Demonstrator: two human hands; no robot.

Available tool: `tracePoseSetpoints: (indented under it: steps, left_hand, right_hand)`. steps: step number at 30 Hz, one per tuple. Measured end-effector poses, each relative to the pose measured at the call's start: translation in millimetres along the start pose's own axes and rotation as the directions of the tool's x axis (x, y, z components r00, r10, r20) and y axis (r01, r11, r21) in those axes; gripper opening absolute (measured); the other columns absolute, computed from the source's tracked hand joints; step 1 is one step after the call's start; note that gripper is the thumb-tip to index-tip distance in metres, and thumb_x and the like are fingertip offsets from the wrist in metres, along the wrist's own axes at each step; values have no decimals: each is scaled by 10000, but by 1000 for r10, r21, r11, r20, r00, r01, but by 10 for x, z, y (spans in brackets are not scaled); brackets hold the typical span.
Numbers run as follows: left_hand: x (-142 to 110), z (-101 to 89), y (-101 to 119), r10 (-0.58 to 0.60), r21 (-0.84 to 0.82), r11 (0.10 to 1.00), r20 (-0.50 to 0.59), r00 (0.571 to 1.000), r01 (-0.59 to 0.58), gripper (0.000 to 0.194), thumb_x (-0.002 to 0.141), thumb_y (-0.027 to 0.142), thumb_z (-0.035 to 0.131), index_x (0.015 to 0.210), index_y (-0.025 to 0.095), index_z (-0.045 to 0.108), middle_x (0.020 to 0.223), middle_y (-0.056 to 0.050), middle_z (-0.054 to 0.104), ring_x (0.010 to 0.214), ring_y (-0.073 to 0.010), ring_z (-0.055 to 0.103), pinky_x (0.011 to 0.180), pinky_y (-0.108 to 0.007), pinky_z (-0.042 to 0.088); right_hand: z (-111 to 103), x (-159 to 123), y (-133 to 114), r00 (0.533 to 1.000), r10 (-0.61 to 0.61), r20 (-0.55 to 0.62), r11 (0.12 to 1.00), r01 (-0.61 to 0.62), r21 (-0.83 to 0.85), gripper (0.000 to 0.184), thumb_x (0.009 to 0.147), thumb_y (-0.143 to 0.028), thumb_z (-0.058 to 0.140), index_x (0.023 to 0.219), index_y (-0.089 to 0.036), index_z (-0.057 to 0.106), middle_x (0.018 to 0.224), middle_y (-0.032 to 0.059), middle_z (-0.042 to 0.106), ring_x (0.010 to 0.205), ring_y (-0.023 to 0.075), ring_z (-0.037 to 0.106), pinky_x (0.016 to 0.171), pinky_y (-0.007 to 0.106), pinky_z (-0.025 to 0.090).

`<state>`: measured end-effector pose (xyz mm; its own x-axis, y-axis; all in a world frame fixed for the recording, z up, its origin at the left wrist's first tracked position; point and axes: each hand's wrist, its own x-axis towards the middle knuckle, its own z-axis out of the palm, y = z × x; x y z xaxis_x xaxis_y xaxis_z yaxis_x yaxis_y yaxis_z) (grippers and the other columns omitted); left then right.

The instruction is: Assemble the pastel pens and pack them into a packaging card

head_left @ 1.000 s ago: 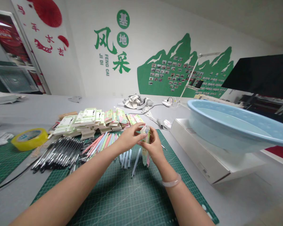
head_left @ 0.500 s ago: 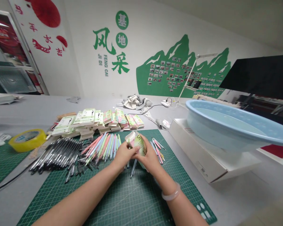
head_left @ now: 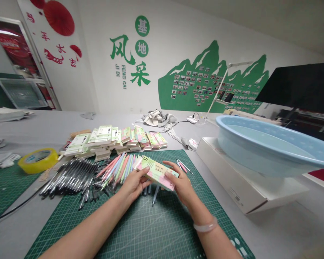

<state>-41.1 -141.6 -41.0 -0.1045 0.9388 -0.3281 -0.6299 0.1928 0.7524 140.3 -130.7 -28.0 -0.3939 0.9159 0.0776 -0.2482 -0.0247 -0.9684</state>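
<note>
Both hands hold a pastel pink-and-green cardboard pen box (head_left: 157,173) lying nearly flat, with a printed "5" at its left end. My left hand (head_left: 134,183) grips the box's near left side, and my right hand (head_left: 181,187) holds its right end. Just beyond my left hand lies a fan of pastel pens (head_left: 118,173). Several loose pens (head_left: 154,194) poke out below the box. Further left is a row of black pens (head_left: 70,177). Behind the hands stand stacks of flat green-and-white packets (head_left: 105,138).
All this lies on a green cutting mat (head_left: 140,225) on a grey table (head_left: 43,126). A yellow tape roll (head_left: 38,160) sits at left. A light blue plastic basin (head_left: 270,145) rests on a white carton (head_left: 240,176) at right. Several pink pens (head_left: 183,166) lie on the mat.
The box has turned from nearly upright to lying lengthwise and nearly flat. My hands have moved apart to hold its two ends. The view has shifted slightly.
</note>
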Motion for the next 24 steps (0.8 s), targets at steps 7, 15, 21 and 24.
tracePoseSetpoints:
  steps: [7,15,21,24]
  left_hand:
    - [-45,-27,29,9,26,1000,44,999,-10,360,706,131,721,1026,134,556,970,-119,703,857,-238,688,792,-410,563]
    - [-128,-258,319,67,229,969,108,992,-90,535,634,225,781,1087,211,497,1037,-91,664,888,-236,668,787,-440,549]
    - [-220,-336,288,-50,548,824,321,946,-142,527,585,223,774,1065,204,555,960,-43,635,803,-211,630,656,-346,533]
    - [-246,-284,208,-70,677,685,430,900,-270,420,586,220,758,977,168,617,897,-16,633,792,-182,592,665,-275,479]
  right_hand:
    - [-32,23,69,992,123,-5,988,-121,96,442,666,-367,750,1043,-187,608,929,80,667,718,240,653,537,364,557]
    - [-120,33,-38,983,101,-152,994,-105,-20,482,578,-323,811,976,-187,577,825,46,674,643,221,649,540,377,571]
    - [-168,77,32,972,101,-210,991,-80,106,371,661,-316,779,960,-160,625,884,67,677,719,167,643,502,205,539]
    - [-197,111,98,957,105,-272,970,-38,240,362,651,-282,795,962,-166,652,922,54,675,700,116,624,485,135,509]
